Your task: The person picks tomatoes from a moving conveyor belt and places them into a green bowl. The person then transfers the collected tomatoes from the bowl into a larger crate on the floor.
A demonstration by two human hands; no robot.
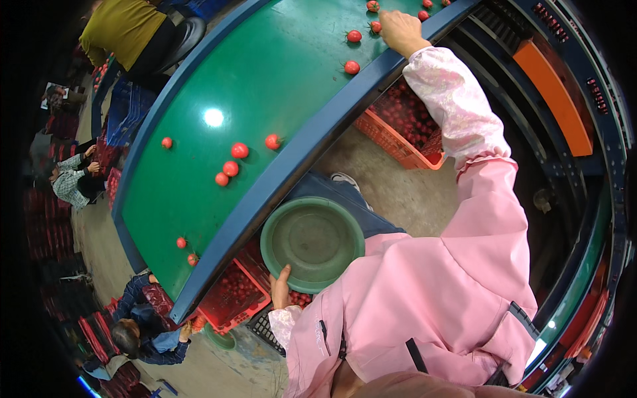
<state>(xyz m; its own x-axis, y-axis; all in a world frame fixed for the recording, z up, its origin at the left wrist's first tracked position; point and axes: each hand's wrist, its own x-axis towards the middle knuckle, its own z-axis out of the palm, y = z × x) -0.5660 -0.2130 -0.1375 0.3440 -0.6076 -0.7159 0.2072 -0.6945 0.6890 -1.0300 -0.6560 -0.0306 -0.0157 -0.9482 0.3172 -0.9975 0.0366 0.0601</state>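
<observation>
My left hand grips the rim of a round green plastic basin, thumb on the inside. The basin rests by my lap, and its inside shows no fruit. My right hand reaches over the blue edge of the green conveyor belt, its fingers curled down beside a small red tomato. Whether anything is inside those fingers is hidden. Close by lie another tomato and one nearer the belt's edge. A further tomato sits in a loose group lower on the belt.
The blue side rail runs between me and the belt. Below it stand an orange crate and a red crate, both holding small tomatoes. A seated co-worker is at the belt's lower end. An orange panel lies right.
</observation>
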